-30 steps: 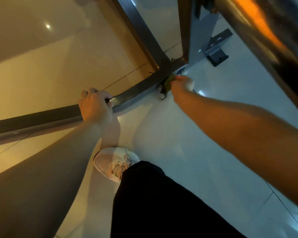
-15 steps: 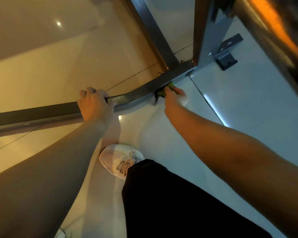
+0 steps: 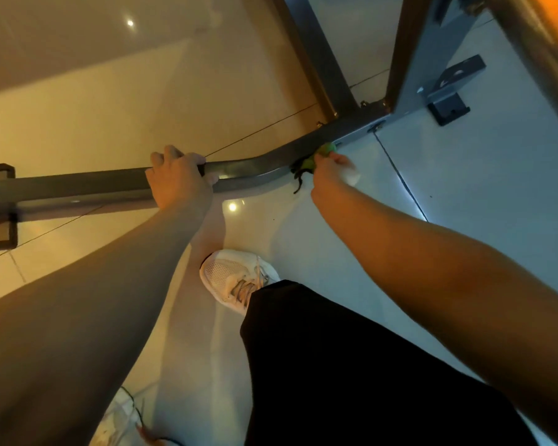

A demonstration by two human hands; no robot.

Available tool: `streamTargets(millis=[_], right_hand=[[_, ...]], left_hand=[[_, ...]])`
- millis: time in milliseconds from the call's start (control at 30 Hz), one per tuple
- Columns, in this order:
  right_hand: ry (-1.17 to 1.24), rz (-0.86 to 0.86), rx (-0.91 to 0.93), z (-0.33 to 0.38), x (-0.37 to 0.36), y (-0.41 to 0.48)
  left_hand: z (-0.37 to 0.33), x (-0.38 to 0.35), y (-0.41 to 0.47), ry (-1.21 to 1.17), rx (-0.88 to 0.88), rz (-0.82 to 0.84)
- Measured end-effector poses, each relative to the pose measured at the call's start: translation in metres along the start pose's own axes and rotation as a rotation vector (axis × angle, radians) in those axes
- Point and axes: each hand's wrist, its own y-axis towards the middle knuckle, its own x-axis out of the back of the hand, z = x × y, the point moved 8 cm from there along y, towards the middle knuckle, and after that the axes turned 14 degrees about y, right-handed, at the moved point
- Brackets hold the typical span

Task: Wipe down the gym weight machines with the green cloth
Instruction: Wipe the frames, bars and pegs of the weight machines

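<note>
In the head view, a glossy tiled floor [image 3: 335,239] is seen, lit warm yellow on the left and cool white on the right, with lamps mirrored in it. The grey base bar [image 3: 78,185] of the weight machine is laid across it from the left edge to a far joint, where an upright post [image 3: 426,53] is met. The bar is gripped by the left hand [image 3: 179,180], fingers curled over its far edge. The green cloth [image 3: 326,149] is bunched in the closed fingers of the right hand [image 3: 331,170] and pressed against the bar's near side, just right of its bend. A white shoe [image 3: 236,275] is seen nearer.
</note>
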Motion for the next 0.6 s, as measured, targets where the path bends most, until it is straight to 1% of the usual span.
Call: streamTargets(millis=[67, 133, 233, 267, 367, 400, 467, 500, 600], right_hand=[[-0.095, 0.051, -0.026, -0.023, -0.01, -0.009], [-0.165, 0.149, -0.088, -0.045, -0.018, -0.025], [-0.258, 0.207, -0.082, -0.043, -0.015, -0.025], [-0.238, 0.207, -0.06, -0.032, -0.013, -0.017], [-0.082, 0.197, -0.031, 0.0, -0.012, -0.002], [-0.035, 0.158, -0.018, 0.003, -0.011, -0.001], [-0.031, 0.053, -0.006, -0.005, -0.007, -0.008], [-0.079, 0.047, -0.014, -0.018, -0.009, -0.015], [-0.207, 0.198, -0.055, -0.053, -0.024, -0.038]], left_hand=[[0.0, 0.0, 0.0, 0.005, 0.003, -0.003], [-0.003, -0.001, -0.001, -0.005, 0.002, -0.009], [-0.003, 0.0, -0.001, 0.028, 0.009, -0.007], [-0.002, 0.0, 0.0, 0.04, 0.007, -0.001], [0.001, 0.002, 0.003, 0.054, 0.007, 0.003], [0.001, 0.002, 0.003, 0.048, 0.004, 0.006], [0.002, -0.001, 0.004, 0.033, 0.001, 0.006], [0.002, -0.002, 0.004, 0.029, 0.002, 0.007], [-0.001, -0.003, 0.001, 0.018, 0.002, -0.004]])
